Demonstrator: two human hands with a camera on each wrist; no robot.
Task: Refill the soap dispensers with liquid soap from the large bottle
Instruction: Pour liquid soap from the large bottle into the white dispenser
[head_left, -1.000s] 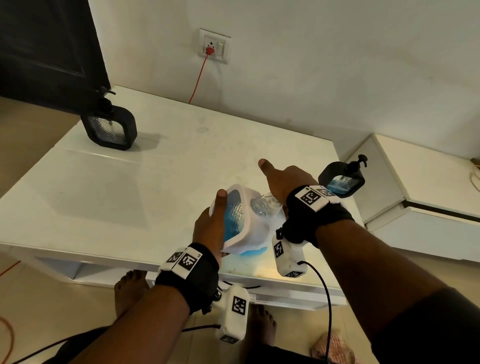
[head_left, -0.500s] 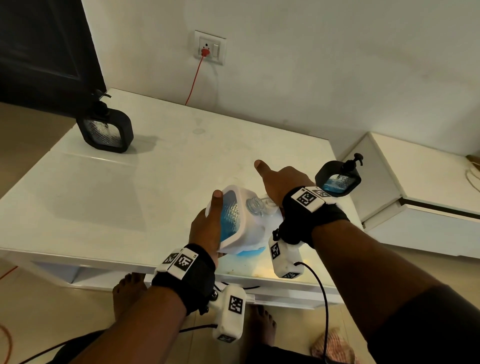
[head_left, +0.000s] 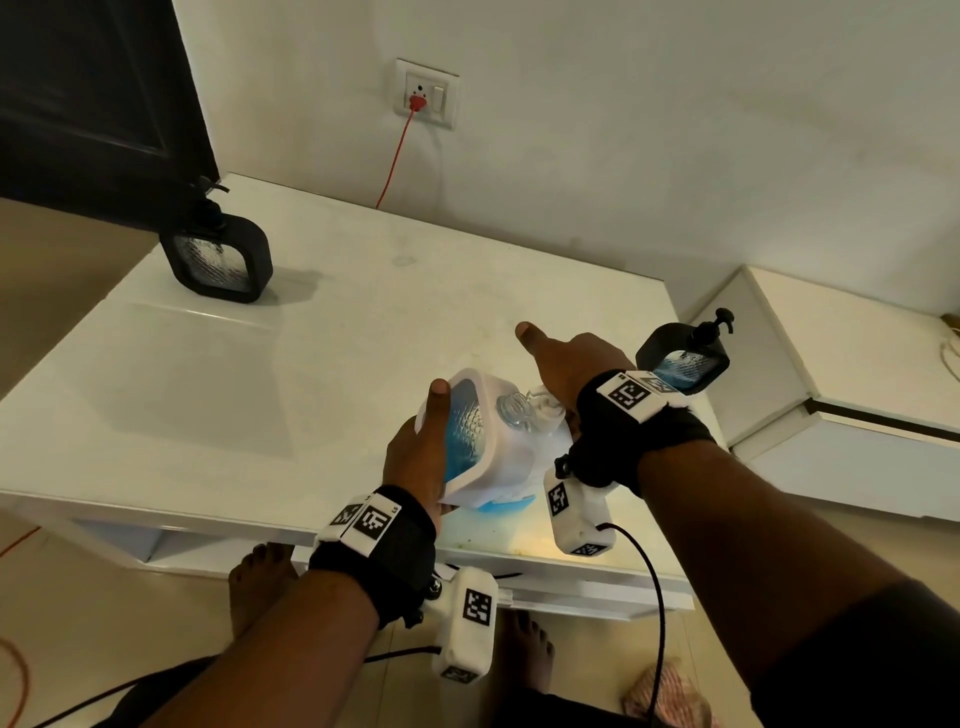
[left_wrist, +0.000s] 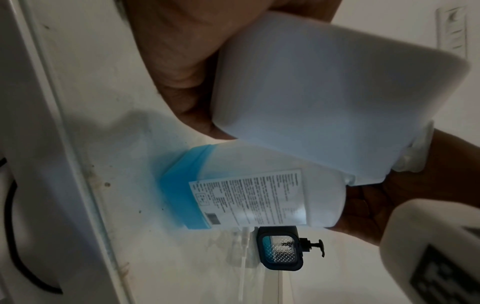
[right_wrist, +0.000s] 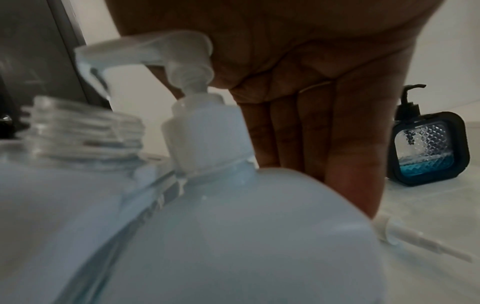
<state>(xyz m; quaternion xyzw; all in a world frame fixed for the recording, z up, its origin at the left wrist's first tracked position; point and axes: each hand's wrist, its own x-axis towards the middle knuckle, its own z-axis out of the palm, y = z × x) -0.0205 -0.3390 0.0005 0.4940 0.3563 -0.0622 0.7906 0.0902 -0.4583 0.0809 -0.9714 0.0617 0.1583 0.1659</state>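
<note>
My left hand (head_left: 415, 452) grips a white-framed soap dispenser (head_left: 483, 436), tilted, part full of blue soap. Its clear threaded neck (right_wrist: 83, 131) is uncapped and sits close to the nozzle of the large bottle's pump (right_wrist: 155, 51). The large white bottle (left_wrist: 259, 191) stands on the table behind the dispenser, with a printed label and a band of blue soap at its base. My right hand (head_left: 566, 358) rests palm-down on the pump head, its fingers (right_wrist: 311, 133) straight down behind the bottle and its thumb stretched out.
A black dispenser (head_left: 680, 364) holding a little blue soap stands at the right edge of the white table (head_left: 311, 364). Another black dispenser (head_left: 215, 260) stands at the far left. A loose white pump with tube (right_wrist: 415, 240) lies by the bottle. A low white cabinet (head_left: 831, 389) is on the right.
</note>
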